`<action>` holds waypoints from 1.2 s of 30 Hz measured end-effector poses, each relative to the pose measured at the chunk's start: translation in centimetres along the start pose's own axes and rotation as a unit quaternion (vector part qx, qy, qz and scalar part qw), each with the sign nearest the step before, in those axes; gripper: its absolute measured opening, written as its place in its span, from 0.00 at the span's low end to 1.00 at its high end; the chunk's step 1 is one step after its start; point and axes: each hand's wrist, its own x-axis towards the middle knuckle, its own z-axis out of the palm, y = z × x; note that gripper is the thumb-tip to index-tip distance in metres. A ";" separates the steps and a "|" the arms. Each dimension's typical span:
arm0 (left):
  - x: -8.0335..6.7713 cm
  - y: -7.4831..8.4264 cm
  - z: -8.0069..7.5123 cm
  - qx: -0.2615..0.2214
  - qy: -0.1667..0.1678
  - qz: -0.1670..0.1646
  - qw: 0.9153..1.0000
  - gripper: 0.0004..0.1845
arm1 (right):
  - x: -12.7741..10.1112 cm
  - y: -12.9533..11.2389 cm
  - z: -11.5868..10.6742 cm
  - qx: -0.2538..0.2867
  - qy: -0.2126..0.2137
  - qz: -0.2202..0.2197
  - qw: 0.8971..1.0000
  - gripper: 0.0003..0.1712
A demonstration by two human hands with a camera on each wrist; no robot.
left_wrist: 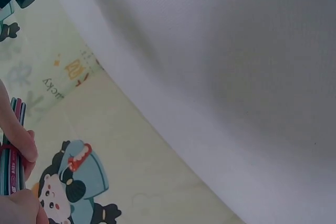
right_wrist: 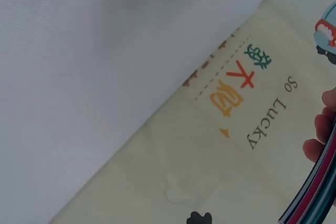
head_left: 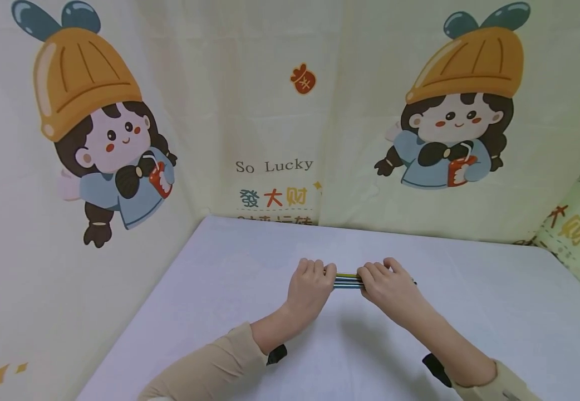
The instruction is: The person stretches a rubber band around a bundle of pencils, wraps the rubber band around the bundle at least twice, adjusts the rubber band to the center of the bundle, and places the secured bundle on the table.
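Bundle of pencils (head_left: pixel 348 280), thin and multicoloured, held level just above the table (head_left: pixel 470 312), about mid-table, running left to right. Left hand (head_left: pixel 310 287) grips its left end, fingers curled over the top; right hand (head_left: pixel 387 285) grips the right part the same way, a dark tip poking out past it on the right. Only a short stretch of bundle shows between the two hands in the head view, with yellow, blue and green stripes. Left wrist view adds colour: the pencils (left_wrist: pixel 13 156) read red, pink and teal here, pinched between fingers (left_wrist: pixel 18 140) at the frame's left edge. Right wrist view shows the pencils (right_wrist: pixel 315 192) at the lower right corner as red, teal and dark strands, with fingertips (right_wrist: pixel 320 129) curled beside them; whether they bend cannot be told. Both wrist views are otherwise filled by the white table and the cream backdrop (head_left: pixel 250 100). Head view alone shows the whole backdrop: two cartoon girls in orange hats, "So Lucky" lettering between them, beige sleeves (head_left: pixel 210 367) near.
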 end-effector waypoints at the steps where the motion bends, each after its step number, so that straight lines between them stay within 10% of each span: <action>1: 0.0 0.1 0.0 0.000 0.000 0.000 1.000 0.13 | 0.0 0.0 0.1 0.000 -0.005 0.000 1.000 0.14; 7: -0.1 0.4 0.2 -0.010 0.001 -0.004 1.000 0.14 | 0.2 -0.3 0.5 0.004 -0.007 0.003 1.000 0.28; 36: -0.3 0.7 0.1 -0.019 -0.035 -0.001 0.999 0.16 | -0.2 0.9 0.6 0.118 -0.033 0.072 0.990 0.27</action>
